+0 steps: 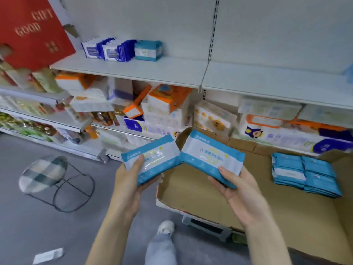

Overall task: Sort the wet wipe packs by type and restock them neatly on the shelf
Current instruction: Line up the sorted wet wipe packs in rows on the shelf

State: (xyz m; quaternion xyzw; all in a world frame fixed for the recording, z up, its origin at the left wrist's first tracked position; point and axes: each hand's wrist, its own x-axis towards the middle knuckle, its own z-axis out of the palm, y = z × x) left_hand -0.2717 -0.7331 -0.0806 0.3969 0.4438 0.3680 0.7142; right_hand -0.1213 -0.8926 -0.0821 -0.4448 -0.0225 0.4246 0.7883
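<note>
Left hand (131, 176) grips teal wipe pack (152, 159); right hand (238, 186) grips second teal pack (212, 157) above cardboard box (191, 196). More packs (303, 175) stacked in box. White shelf (133, 67) ahead, grey floor (38, 226).

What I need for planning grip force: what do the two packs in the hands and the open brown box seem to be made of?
The left pack, in the left hand, and the right pack, in the right hand, look like thin, glossy plastic film: light glints off the printed wrap. The box looks like matte brown cardboard, likely corrugated, with rough-edged flaps.
</note>
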